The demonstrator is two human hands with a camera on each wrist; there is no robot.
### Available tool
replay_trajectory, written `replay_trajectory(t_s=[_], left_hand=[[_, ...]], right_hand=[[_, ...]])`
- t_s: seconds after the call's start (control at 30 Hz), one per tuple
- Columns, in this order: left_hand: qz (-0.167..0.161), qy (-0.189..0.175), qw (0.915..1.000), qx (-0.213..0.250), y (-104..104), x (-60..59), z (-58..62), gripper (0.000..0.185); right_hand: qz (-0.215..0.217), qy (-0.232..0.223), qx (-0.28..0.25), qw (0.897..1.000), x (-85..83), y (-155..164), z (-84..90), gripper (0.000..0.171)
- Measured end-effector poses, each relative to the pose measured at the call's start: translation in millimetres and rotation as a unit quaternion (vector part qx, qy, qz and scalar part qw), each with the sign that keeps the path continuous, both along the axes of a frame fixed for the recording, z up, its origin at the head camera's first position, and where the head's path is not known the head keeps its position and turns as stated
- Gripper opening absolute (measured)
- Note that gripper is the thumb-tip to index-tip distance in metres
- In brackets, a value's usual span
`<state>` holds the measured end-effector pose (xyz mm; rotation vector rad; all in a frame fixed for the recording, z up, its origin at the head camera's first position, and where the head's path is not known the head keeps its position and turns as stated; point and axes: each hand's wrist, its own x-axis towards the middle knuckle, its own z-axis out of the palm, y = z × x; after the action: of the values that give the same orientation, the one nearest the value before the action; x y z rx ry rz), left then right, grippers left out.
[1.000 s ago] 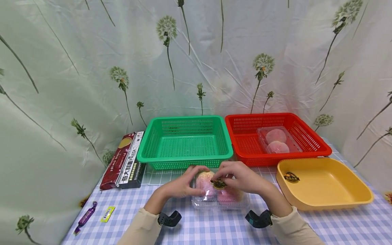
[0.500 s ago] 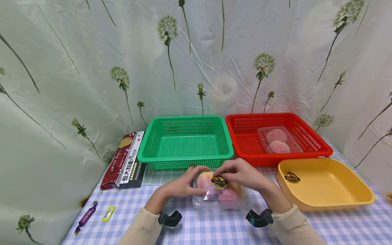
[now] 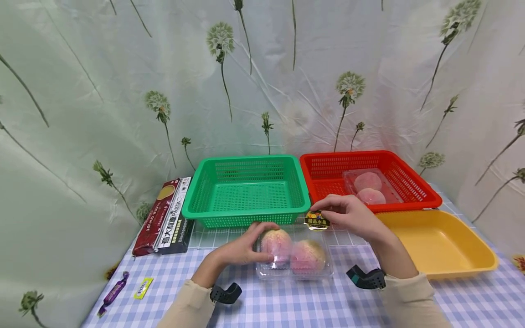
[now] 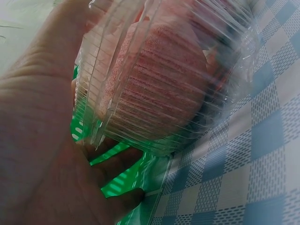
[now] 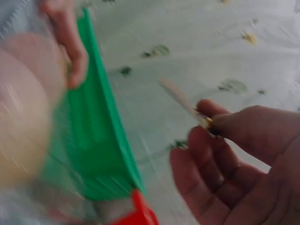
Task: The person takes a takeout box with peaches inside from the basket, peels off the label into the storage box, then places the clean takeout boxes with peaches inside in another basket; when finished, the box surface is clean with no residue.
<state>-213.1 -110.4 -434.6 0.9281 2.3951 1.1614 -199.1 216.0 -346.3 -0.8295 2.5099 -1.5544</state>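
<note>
A clear plastic clamshell box [image 3: 292,273] with two pink-and-yellow peaches [image 3: 307,257] sits on the table in front of the green basket. My left hand [image 3: 247,245] grips its left end, thumb along the near side and fingers at the far side. In the left wrist view a peach [image 4: 157,79] shows through the ribbed wall. My right hand [image 3: 356,219] is raised to the right, apart from the box. Thumb and forefinger pinch a black-and-gold fruit sticker [image 3: 316,220], seen edge-on as a pale strip [image 5: 178,95] in the right wrist view.
A green basket [image 3: 248,213] stands behind the box. Beside it, a red basket [image 3: 381,207] holds another box of peaches [image 3: 370,182]. A yellow tray [image 3: 447,246] lies right, partly behind my right forearm. Pasta boxes [image 3: 164,218] and two wrapped candies [image 3: 143,288] are left.
The sticker, at first on the box lid, has come off and moved up and right in my right hand. My left hand stays on the box.
</note>
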Motion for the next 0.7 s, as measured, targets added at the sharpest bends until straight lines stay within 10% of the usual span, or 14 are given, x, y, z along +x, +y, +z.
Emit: replay_trajectory(t_s=[0.7], left_hand=[[-0.052,-0.067,0.9957,0.039,-1,-3.7,-2.7,0.075]], right_hand=[[-0.129,0.006,0.137,0.982,4.3,111,6.2,0.022]])
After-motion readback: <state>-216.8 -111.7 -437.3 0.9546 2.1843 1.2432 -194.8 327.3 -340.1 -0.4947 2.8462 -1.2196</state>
